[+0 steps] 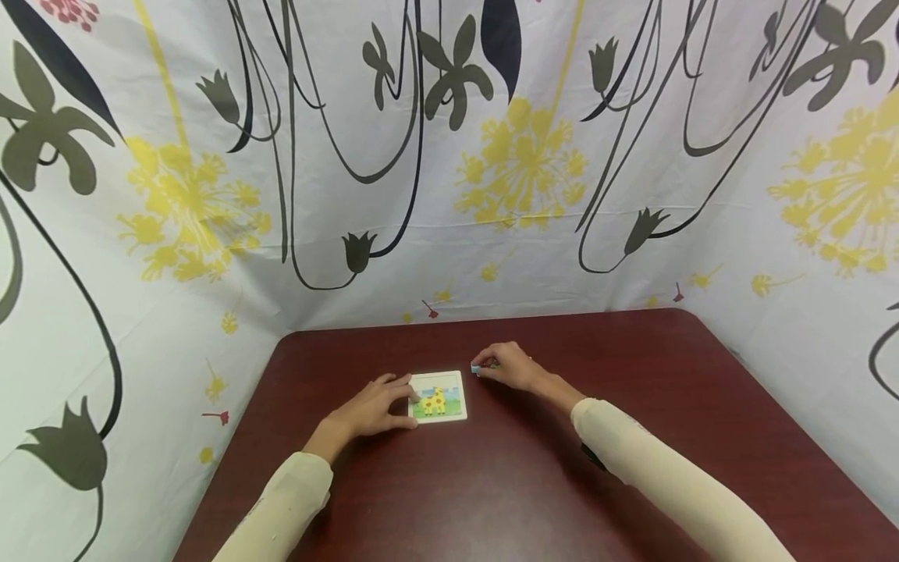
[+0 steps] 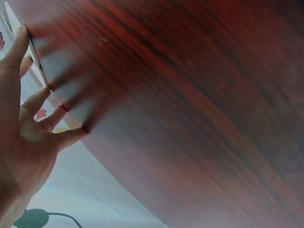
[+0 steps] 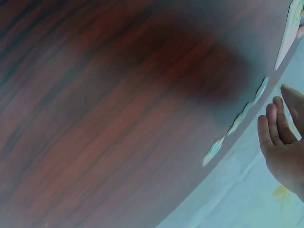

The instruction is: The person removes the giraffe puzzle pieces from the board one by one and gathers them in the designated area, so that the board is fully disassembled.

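A small picture puzzle (image 1: pixel 438 400) lies flat on the table, showing a yellow giraffe inside a white frame. My left hand (image 1: pixel 375 407) rests at its left side, fingers spread, with one finger on the picture and the thumb at the lower edge. To the right of the frame, my right hand (image 1: pixel 511 367) hovers over a small blue piece (image 1: pixel 475 368), thumb and fingers bent around it. In the right wrist view several thin puzzle pieces (image 3: pixel 240 118) lie in a row, and that hand's fingertips (image 3: pixel 278 100) look apart from them. The head view mostly hides this row behind the hand.
The dark red wooden table (image 1: pixel 477 484) has rounded far corners. A white cloth (image 1: pixel 435 195) with grey, yellow and red plant prints hangs behind it and along both sides.
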A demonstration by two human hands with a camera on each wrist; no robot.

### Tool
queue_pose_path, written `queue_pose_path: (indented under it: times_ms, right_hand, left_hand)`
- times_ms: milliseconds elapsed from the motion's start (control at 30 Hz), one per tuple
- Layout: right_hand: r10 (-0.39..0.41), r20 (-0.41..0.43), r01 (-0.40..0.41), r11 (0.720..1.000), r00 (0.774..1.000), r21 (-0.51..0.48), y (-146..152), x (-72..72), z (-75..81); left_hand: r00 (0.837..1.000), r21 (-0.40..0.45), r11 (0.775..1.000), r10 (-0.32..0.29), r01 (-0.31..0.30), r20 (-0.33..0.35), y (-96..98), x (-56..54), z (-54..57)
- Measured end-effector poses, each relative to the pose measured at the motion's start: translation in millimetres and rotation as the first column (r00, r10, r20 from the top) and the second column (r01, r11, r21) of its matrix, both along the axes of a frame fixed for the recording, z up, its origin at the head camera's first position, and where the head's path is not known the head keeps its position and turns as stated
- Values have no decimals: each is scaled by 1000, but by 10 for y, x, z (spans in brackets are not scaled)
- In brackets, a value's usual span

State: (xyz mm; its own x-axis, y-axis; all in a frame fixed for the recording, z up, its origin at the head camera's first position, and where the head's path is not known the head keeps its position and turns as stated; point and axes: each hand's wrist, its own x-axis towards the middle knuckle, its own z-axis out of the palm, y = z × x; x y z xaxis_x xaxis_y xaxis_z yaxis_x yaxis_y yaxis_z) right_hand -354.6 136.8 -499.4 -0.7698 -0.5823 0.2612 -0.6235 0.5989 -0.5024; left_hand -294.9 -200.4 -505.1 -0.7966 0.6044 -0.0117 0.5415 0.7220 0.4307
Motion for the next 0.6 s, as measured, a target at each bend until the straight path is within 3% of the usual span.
queue_pose_path:
  times_ms: [167,467,600]
  right_hand:
    - [54,43,-54,999,998,-3,-241,89,8]
    - [151,2,-151,988,988,-34,-667,123,-40]
    - [182,64,-182,983,981,-11,-809,155,-34]
  left_hand:
    - [1000,8,1000,4,-4,3,5,2,12]
    - [1000,11,1000,7,-7,13,14,-4,27]
    - [1000,12,1000,-3,3,14,13,2,25]
